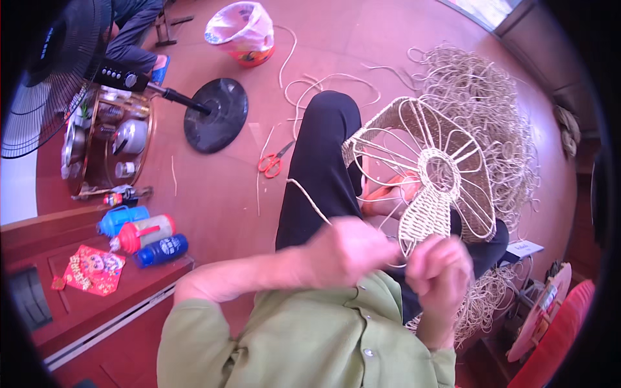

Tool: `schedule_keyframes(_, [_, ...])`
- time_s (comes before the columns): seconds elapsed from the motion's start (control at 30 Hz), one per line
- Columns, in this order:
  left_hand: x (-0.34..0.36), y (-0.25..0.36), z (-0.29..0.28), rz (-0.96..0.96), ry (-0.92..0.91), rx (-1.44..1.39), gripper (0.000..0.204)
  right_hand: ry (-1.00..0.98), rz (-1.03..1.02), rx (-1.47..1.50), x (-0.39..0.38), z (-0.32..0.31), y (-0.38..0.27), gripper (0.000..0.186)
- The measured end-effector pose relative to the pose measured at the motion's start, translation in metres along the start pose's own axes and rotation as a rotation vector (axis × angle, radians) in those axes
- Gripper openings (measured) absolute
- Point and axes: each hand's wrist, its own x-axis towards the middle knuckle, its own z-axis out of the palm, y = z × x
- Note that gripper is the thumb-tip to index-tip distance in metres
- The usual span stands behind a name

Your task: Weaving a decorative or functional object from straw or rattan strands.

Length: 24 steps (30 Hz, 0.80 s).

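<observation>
A half-woven basket of pale straw cord (427,216) rests over my lap, with a round open ring, bare radiating ribs and one densely woven section toward me. My left hand (346,252), blurred by motion, is closed with a loose cord (307,199) running up and left out of it. At the near end of the woven section, my right hand (443,268) has its fingers curled in, also blurred. What lies in those fingers is hidden. My bare foot (391,194) shows through the ribs.
A big heap of cord (475,110) lies right of the basket. Orange-handled scissors (273,161) lie on the floor left of my knee. Farther off stand a lined bin (242,32) and a fan base (217,115). Bottles (147,234) lie at left. Another person's leg (136,39) shows far left.
</observation>
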Motion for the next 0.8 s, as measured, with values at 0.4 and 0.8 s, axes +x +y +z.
schedule_keyframes(0.4, [-0.211, -0.157, -0.265, -0.998, 0.663, 0.084, 0.016, 0.13, -0.14, 0.52, 0.188, -0.185, 0.014, 0.029])
schedule_keyframes(0.8, [-0.382, -0.216, -0.339, -1.415, 0.777, 0.656, 0.022, 0.18, -0.047, 0.32, 0.262, -0.101, 0.02, 0.042])
